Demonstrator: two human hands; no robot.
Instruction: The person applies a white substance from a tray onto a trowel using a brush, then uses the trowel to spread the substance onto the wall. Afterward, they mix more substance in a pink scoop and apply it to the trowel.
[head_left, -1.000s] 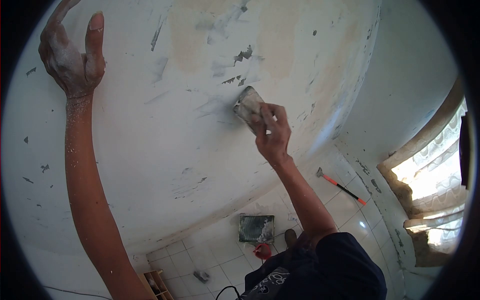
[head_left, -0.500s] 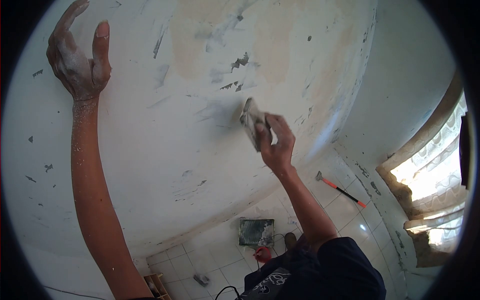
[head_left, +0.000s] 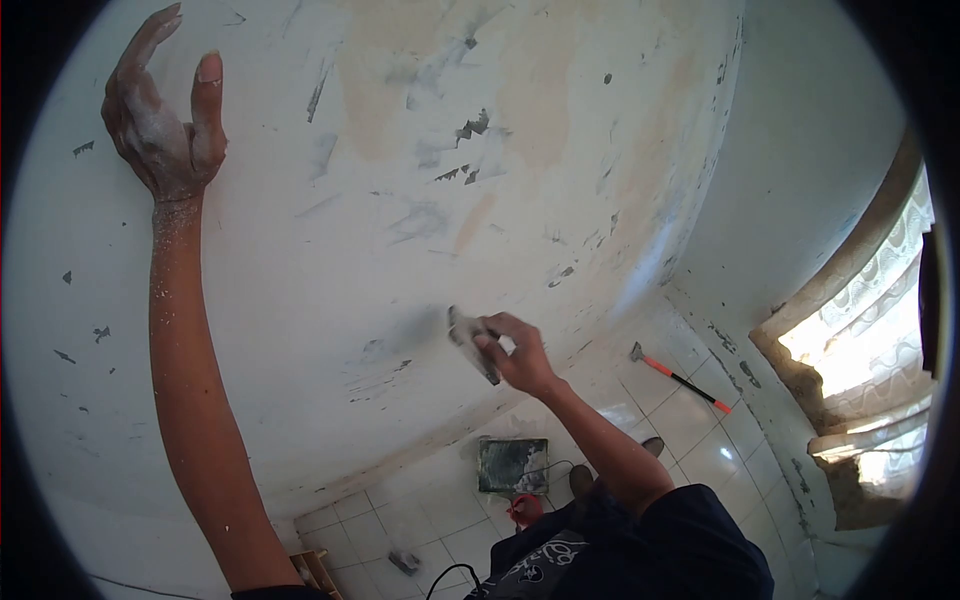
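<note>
Nearer slides the right hand, gripping a dusty grey block; left hand open; pale-smeared dark rectangular tray beside a red round tub, contents unclear.

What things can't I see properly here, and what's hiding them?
Head view: block, far side: turned away, partly behind the right hand.
Head view: left hand, some fingers: hidden behind the hand itself.
Head view: wooden box, lower part: cut off by the bottom edge.
Head view: shirt writing: too small to read.
Head view: behind the curtain: hidden by cloth and glare.
</note>
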